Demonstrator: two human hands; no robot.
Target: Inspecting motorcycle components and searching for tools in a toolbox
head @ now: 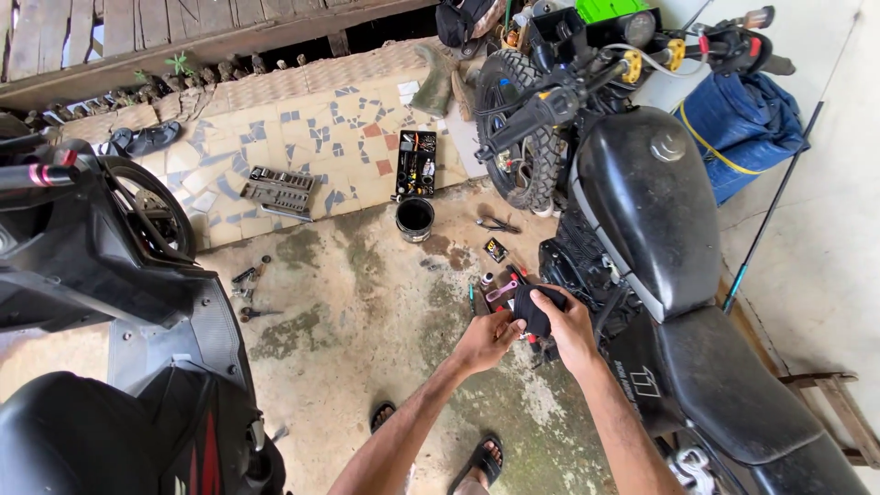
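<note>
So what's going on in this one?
A person stands between a black motorcycle and a scooter, holding a small black part in both hands at the motorcycle's side. The left hand grips its lower edge and the right hand wraps its top. Tools lie about on the concrete floor: a socket set, an open tool case, a black cup and pliers.

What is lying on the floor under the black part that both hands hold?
Under the black part, held by the left hand and right hand, small tools lie on the concrete floor: a pink-handled tool and red-tipped pieces. The part and hands cover whatever lies directly beneath.
</note>
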